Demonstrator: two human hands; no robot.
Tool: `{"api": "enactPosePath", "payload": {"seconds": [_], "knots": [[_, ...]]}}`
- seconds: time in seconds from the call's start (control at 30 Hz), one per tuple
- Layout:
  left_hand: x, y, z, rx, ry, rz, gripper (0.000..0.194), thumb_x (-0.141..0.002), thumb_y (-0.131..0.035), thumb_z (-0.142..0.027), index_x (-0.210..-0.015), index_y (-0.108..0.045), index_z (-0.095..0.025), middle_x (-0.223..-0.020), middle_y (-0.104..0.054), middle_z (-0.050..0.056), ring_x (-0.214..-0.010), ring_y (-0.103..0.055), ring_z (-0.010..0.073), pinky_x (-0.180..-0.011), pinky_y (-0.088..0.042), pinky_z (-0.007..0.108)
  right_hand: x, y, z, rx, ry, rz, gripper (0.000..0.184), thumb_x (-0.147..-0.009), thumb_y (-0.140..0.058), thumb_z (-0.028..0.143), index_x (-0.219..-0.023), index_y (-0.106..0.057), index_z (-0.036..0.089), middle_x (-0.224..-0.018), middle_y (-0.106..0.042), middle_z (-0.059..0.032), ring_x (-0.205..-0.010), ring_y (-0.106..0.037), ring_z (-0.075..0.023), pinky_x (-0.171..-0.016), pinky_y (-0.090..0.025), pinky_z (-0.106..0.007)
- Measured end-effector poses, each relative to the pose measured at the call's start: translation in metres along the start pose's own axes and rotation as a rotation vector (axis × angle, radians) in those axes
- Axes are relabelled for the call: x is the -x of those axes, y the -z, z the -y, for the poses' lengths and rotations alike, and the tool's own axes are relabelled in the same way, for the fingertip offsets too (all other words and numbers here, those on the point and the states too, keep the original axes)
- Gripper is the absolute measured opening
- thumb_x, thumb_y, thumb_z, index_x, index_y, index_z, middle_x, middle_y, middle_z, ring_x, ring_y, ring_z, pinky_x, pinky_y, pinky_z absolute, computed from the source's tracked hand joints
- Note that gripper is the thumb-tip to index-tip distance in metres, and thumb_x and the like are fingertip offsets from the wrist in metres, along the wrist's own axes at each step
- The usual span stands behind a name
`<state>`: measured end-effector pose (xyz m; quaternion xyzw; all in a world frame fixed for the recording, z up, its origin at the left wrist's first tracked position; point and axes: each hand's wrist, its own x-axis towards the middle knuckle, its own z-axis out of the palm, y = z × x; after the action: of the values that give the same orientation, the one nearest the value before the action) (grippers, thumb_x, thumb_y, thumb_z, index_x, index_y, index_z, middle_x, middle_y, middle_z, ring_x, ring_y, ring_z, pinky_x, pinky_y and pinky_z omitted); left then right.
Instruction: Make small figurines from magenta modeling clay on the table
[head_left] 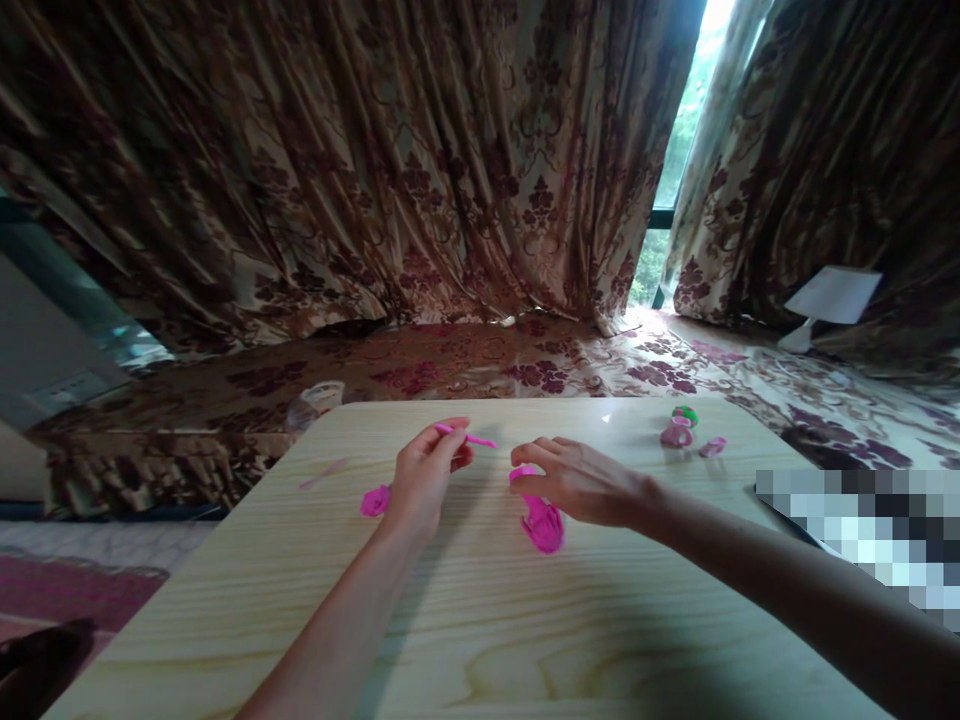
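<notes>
My left hand (431, 460) is closed, pinching a thin pink stick (480, 441) between thumb and fingers above the table. Its tip points right, toward my other hand. My right hand (566, 480) is held palm down with curved fingers apart, over the upper end of a bright pink lump of modelling clay (546, 528). Some pink shows between the thumb and fingers; whether they touch it I cannot tell. A smaller pink clay piece (375, 500) lies just left of my left wrist.
On the wooden table (450, 640), a pinkish pot (676, 433), a green ball-like piece (685, 413) and a small pink piece (713, 447) sit at the back right. A clear container (315, 400) stands beyond the back left corner. Farther right is a white lamp (834, 294).
</notes>
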<state>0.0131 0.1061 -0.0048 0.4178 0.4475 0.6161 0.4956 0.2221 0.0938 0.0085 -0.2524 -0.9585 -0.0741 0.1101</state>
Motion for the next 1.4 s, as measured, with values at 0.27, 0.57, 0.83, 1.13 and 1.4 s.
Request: {"api": "enactPosePath", "payload": {"seconds": [0.27,0.57,0.83,1.13,1.4], "knots": [[0.000,0.003,-0.005,0.019,-0.008,-0.044,0.033,-0.059,-0.073,-0.035,-0.086,-0.067,-0.016,-0.064,-0.060,-0.002,-0.060,-0.055,0.0093,-0.066,-0.047,0.025,-0.008,-0.002,-0.008,-0.492,-0.142,-0.162,0.022,-0.081,-0.053,0.014,-0.101,-0.064,0.018,-0.109,-0.055,-0.0085,-0.098,-0.054,-0.0153,-0.083,-0.045,-0.028],[0.001,0.002,-0.005,0.039,-0.007,-0.076,0.032,-0.061,-0.072,-0.032,-0.088,-0.066,-0.017,-0.064,-0.059,-0.003,-0.060,-0.055,0.0089,-0.066,-0.047,0.024,-0.014,-0.036,-0.032,-1.035,-0.468,-0.096,0.018,-0.077,-0.057,0.026,-0.087,-0.065,0.013,-0.082,-0.067,-0.0023,-0.077,-0.060,-0.0147,-0.072,-0.048,-0.026],[0.002,0.000,-0.002,0.027,-0.010,-0.064,0.031,-0.062,-0.071,-0.031,-0.088,-0.066,-0.016,-0.065,-0.058,-0.002,-0.060,-0.055,0.0096,-0.066,-0.047,0.026,-0.009,-0.039,-0.026,-0.961,-0.473,-0.135,0.019,-0.074,-0.060,0.025,-0.087,-0.065,0.012,-0.086,-0.066,-0.0027,-0.075,-0.058,-0.0139,-0.066,-0.045,-0.023],[0.001,0.002,0.001,0.023,-0.015,-0.058,0.033,-0.063,-0.071,-0.033,-0.090,-0.065,-0.015,-0.066,-0.058,-0.002,-0.061,-0.055,0.0092,-0.067,-0.047,0.026,-0.014,-0.051,-0.023,-0.960,-0.535,-0.146,0.022,-0.071,-0.062,0.024,-0.090,-0.065,0.012,-0.077,-0.065,-0.0006,-0.071,-0.057,-0.0137,-0.063,-0.044,-0.022],[0.001,0.001,0.001,-0.003,-0.039,-0.054,0.033,-0.064,-0.068,-0.033,-0.092,-0.064,-0.015,-0.069,-0.058,-0.002,-0.061,-0.055,0.0096,-0.067,-0.047,0.027,-0.012,-0.045,-0.017,-0.916,-0.579,-0.187,0.023,-0.066,-0.067,0.022,-0.087,-0.066,0.014,-0.077,-0.065,-0.0011,-0.068,-0.056,-0.0133,-0.061,-0.043,-0.021]]}}
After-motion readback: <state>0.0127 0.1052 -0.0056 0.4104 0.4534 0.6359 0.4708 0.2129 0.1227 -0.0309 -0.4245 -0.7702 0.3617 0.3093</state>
